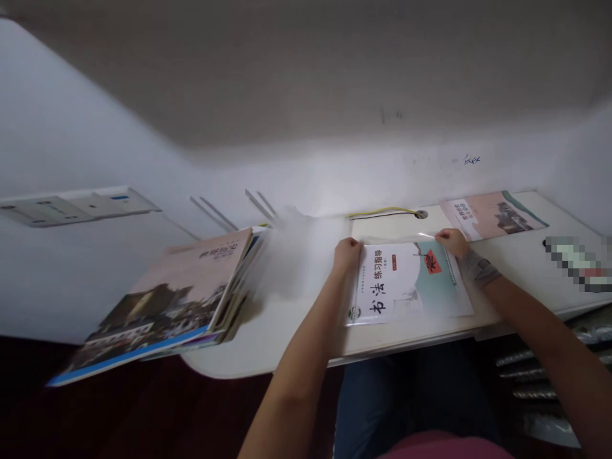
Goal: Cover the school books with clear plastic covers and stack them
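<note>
A white and green workbook (pixel 406 287) with Chinese lettering lies sideways on the white desk in front of me. Around it is a clear plastic book cover (pixel 461 299), which reaches past its edges. My left hand (pixel 348 253) pinches the cover at the far left corner, thumb and finger pressed together. At the far right corner, my right hand (pixel 453 243) pinches the same clear film; a grey band circles that wrist. Whether the workbook sits fully inside the cover, I cannot tell.
A stack of books (pixel 167 293) overhangs the desk's left end, with blurred clear plastic sheets (pixel 296 255) beside it. Another pink book (pixel 495 215) lies at the back right. A yellow cable (pixel 382 211) runs to a desk hole. Plastic-wrapped items (pixel 530 373) are below the desk, right.
</note>
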`<state>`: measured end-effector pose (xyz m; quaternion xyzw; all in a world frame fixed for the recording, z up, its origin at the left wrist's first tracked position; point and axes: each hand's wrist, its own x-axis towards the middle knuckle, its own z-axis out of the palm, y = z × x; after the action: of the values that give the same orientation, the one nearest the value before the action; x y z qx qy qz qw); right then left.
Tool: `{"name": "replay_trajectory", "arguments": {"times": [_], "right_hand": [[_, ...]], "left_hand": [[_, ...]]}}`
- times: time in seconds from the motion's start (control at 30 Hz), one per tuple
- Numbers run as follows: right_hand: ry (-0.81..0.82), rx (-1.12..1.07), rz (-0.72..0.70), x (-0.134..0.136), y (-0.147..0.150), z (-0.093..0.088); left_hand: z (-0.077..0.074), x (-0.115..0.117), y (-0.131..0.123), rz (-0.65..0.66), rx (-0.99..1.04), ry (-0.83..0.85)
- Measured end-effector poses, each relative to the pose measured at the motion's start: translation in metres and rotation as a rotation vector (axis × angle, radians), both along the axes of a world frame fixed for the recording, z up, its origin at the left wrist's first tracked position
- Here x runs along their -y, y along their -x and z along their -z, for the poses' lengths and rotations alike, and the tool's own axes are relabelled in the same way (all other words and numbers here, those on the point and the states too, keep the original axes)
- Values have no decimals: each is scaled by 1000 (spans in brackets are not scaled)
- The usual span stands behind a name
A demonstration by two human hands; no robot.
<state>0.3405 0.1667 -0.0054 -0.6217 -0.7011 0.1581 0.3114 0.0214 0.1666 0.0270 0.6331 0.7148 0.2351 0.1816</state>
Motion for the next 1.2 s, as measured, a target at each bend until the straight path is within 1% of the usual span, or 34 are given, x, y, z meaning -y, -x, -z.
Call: {"name": "replay_trajectory", "arguments": {"times": [0.1, 0.2, 0.27, 0.33, 0.43, 0.47, 0.53, 0.6, 0.63, 0.7, 0.8, 0.87, 0.9, 0.97, 1.1, 1.2], "right_hand": [[-23, 140, 68, -1, 9, 6], [-42, 256, 69, 1, 16, 9], [-44, 314, 53, 1, 18, 8], [-43, 356, 39, 1, 16, 6], [-40, 401, 25, 1, 12, 0], [-39, 416, 26, 1, 10, -3], [-42, 446, 39, 3, 13, -13], [-69, 479, 50, 9, 26, -22], [-89, 496, 42, 14, 37, -25], [-127, 526, -28, 27, 67, -25], [-128, 564, -217, 47, 107, -12], [-113, 589, -289, 54, 113, -1], [-105, 602, -306, 54, 109, 4], [-85, 628, -300, 51, 88, 9], [-35, 677, -153, 39, 31, 10], [-12, 715, -50, 35, 4, 11]], "left_hand": [[6, -1, -8, -23, -95, -27], [4, 6, -21, -17, -180, -95], [2, 15, -33, 29, -232, -153], [2, 26, -47, 112, -267, -192], [11, 44, -68, 245, -327, -158], [16, 49, -74, 270, -358, -137], [25, 56, -85, 267, -424, -103], [31, 61, -93, 218, -462, -91], [33, 63, -96, 198, -467, -88], [35, 65, -99, 190, -469, -70], [34, 65, -94, 240, -464, -45], [33, 62, -84, 261, -459, -45], [32, 61, -78, 259, -456, -52], [32, 58, -68, 229, -452, -62], [34, 56, -58, 115, -450, -55], [32, 58, -60, 51, -452, -55]]}}
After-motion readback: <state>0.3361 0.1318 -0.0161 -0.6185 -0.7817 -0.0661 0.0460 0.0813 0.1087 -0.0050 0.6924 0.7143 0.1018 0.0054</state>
